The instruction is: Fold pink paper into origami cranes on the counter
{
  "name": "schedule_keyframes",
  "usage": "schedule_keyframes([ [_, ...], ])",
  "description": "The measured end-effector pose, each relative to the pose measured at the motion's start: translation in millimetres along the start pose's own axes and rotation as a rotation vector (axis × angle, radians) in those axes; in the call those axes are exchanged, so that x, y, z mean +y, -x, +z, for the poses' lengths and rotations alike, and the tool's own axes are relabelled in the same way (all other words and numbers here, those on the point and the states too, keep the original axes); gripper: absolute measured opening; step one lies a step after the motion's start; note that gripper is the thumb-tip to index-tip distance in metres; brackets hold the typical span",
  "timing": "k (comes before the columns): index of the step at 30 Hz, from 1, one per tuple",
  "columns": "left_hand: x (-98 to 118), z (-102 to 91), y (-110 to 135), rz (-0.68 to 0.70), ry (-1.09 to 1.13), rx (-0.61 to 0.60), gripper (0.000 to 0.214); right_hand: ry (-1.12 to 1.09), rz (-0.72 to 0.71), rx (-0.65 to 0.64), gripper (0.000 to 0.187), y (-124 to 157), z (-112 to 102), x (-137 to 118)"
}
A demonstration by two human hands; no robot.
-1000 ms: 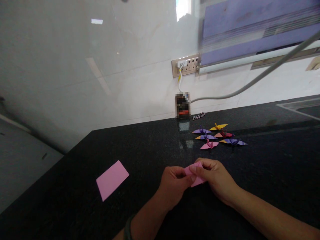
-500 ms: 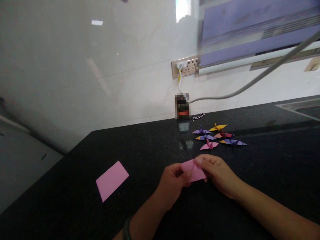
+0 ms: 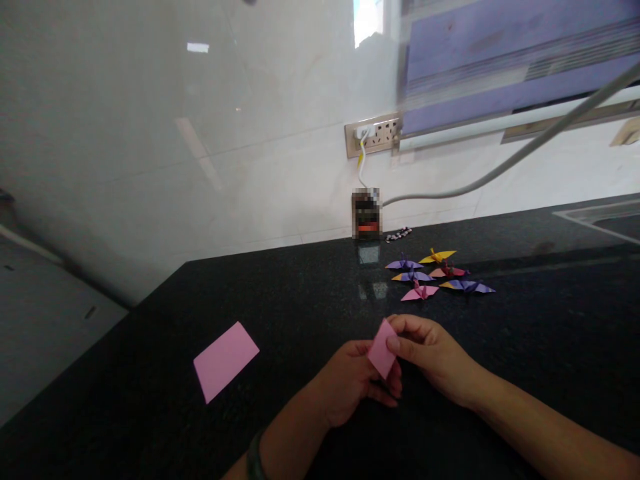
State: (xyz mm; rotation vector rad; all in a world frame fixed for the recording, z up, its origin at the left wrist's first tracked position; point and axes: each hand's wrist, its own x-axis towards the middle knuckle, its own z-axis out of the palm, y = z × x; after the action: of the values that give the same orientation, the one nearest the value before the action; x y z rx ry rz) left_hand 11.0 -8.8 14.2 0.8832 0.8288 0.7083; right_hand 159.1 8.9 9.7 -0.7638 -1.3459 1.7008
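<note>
A small folded pink paper (image 3: 382,348) stands tilted between both hands, just above the black counter (image 3: 280,293). My right hand (image 3: 430,357) pinches its upper right edge with thumb and fingertips. My left hand (image 3: 353,381) is curled under and behind the paper's lower left side, fingers closed on it.
A flat pink paper stack (image 3: 225,360) lies to the left. Several folded paper cranes (image 3: 435,275) in purple, yellow and pink sit farther back. By the wall stand a blurred small object (image 3: 367,213), a socket strip (image 3: 373,133) with a white cable, and a grey hose (image 3: 500,167).
The pink paper has been turned from lying wide across both hands to standing narrow and tilted. My left hand slid lower beneath it; my right hand kept its pinch.
</note>
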Motion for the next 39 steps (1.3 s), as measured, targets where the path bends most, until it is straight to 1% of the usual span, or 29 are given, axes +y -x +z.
schedule_keyframes([
  [3, 3, -4.4, -4, 0.153, -0.109, 0.289, 0.022, 0.063, -0.004, 0.112, 0.02, -4, -3, -2],
  [4, 5, -5.2, -4, 0.213, -0.125, 0.36, 0.025, 0.1, 0.003, 0.144, 0.021, -5, -4, -3],
  [5, 6, -5.5, -4, 0.265, -0.132, 0.393, 0.028, 0.144, 0.007, 0.166, 0.021, -6, -5, -3],
  [6, 8, -5.3, -3, 0.303, -0.132, 0.386, 0.03, 0.19, 0.005, 0.179, 0.02, -6, -5, -2],
  [7, 9, -4.7, -2, 0.325, -0.129, 0.346, 0.031, 0.234, 0.0, 0.18, 0.019, -6, -5, -2],
  [9, 10, -2.9, 0, 0.331, -0.132, 0.251, 0.031, 0.297, -0.014, 0.17, 0.017, -6, -4, 0],
  [10, 10, -2.1, 1, 0.321, -0.141, 0.228, 0.03, 0.317, -0.018, 0.167, 0.016, -6, -3, 2],
  [12, 8, -1.6, 2, 0.301, -0.156, 0.252, 0.03, 0.34, -0.023, 0.18, 0.015, -4, -1, 4],
  [15, 6, -3.8, 0, 0.288, -0.146, 0.325, 0.031, 0.338, -0.029, 0.237, 0.019, -4, 1, 7],
  [17, 5, -6.0, -1, 0.288, -0.127, 0.347, 0.032, 0.318, -0.032, 0.273, 0.02, -4, 1, 8],
  [21, 5, -8.0, -2, 0.3, -0.072, 0.338, 0.032, 0.289, -0.038, 0.309, 0.017, -4, 2, 8],
  [24, 5, -7.6, -2, 0.299, -0.027, 0.323, 0.034, 0.293, -0.051, 0.309, 0.015, -3, 3, 8],
  [29, 6, -7.2, -1, 0.304, -0.054, 0.325, 0.03, 0.359, -0.087, 0.321, 0.016, -1, 5, 9],
  [31, 6, -7.1, -1, 0.309, -0.056, 0.315, 0.028, 0.462, -0.149, 0.332, 0.017, 0, 4, 9],
  [33, 7, -7.2, 0, 0.307, -0.063, 0.318, 0.027, 0.616, -0.264, 0.308, 0.017, 1, 3, 7],
  [36, 6, -8.3, -1, 0.294, -0.08, 0.343, 0.025, 0.852, -0.465, 0.206, 0.022, 4, -1, 3],
  [39, 4, -10.0, -2, 0.289, -0.079, 0.345, 0.024, 1.009, -0.596, 0.112, 0.031, 5, -6, 1],
])
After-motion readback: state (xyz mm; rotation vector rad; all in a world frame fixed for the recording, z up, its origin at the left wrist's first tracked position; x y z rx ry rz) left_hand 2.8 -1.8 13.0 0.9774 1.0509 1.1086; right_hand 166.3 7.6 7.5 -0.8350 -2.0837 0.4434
